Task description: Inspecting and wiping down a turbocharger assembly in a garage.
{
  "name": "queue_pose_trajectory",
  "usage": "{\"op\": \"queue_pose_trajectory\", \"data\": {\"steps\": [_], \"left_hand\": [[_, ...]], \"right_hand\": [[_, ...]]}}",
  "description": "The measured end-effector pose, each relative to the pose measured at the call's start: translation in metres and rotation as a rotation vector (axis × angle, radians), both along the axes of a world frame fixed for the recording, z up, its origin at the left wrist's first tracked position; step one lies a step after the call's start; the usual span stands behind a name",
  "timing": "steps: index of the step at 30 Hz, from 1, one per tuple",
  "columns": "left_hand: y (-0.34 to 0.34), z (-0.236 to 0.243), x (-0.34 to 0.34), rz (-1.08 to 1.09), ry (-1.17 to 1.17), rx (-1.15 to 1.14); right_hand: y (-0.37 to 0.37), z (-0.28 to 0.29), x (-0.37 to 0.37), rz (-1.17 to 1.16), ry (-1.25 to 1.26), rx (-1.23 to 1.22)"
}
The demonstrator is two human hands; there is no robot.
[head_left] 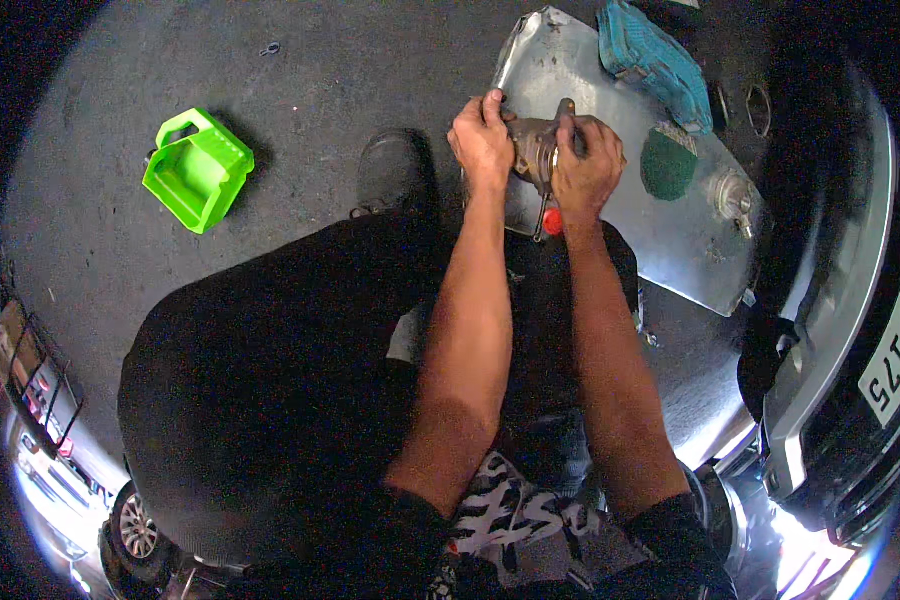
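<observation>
My left hand [482, 145] grips the left side of a brown, worn metal part [532, 148], thumb raised along its edge. My right hand [588, 168], fingers curled, holds that part's right side, where a pale ring shows. A slim metal tool [540, 218] hangs down from the part between my wrists, beside a red round object [553, 223]. Both hands are over a bent silver metal sheet [688, 260]. On it lie a dark green patch of material [667, 165] and a silver metal fitting [734, 198], both right of my right hand.
Teal fabric [653, 62] rests at the sheet's upper edge. A bright green plastic container [198, 170] sits on the dark floor at left, left of my shoe [392, 170]. A car bumper [826, 310] borders the right side; a car wheel [138, 525] shows at lower left.
</observation>
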State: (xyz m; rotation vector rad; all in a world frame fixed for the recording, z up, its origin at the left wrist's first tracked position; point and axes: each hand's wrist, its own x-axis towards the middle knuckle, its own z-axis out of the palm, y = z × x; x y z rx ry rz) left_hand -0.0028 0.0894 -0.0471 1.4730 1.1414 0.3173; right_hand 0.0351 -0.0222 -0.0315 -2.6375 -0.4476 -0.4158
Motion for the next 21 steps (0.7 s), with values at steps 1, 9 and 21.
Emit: {"op": "queue_pose_trajectory", "data": {"steps": [1, 9, 21], "left_hand": [[0.001, -0.001, 0.002, -0.014, 0.026, 0.061], [-0.003, -0.015, 0.003, 0.155, -0.209, -0.133], [-0.012, 0.004, 0.011, 0.265, 0.088, -0.04]], "right_hand": [[0.0, -0.001, 0.001, 0.007, -0.008, -0.006], [-0.003, -0.001, -0.004, 0.005, 0.046, 0.075], [-0.006, 0.003, -0.007, 0.01, 0.008, -0.036]]}}
